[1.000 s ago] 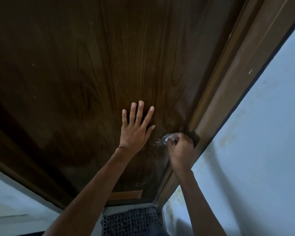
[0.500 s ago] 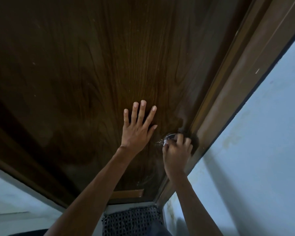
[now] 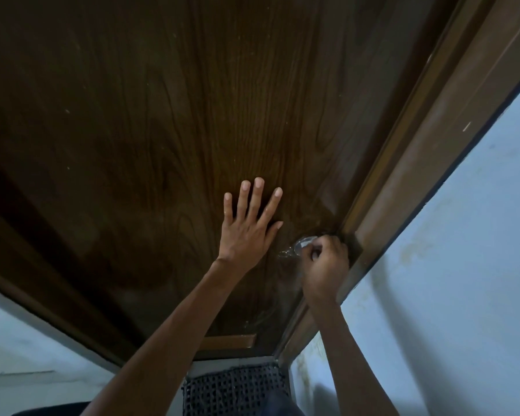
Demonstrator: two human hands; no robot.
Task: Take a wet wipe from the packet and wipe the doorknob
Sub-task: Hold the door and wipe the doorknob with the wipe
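A shiny metal doorknob [image 3: 303, 243] sits at the right edge of the dark wooden door [image 3: 192, 115]. My right hand [image 3: 324, 265] is closed in a fist around the knob and covers most of it. A small pale patch of the wet wipe [image 3: 314, 254] shows between its fingers. My left hand [image 3: 246, 229] lies flat on the door just left of the knob, fingers spread, holding nothing. The wipe packet is not in view.
The brown door frame [image 3: 418, 175] runs along the door's right side, with a pale blue wall [image 3: 463, 280] beyond it. A dark woven mat [image 3: 234, 388] lies on the floor at the door's foot.
My right hand has turned on the knob, its fingers curling from over the top into a tighter fist. My left hand stays flat on the door.
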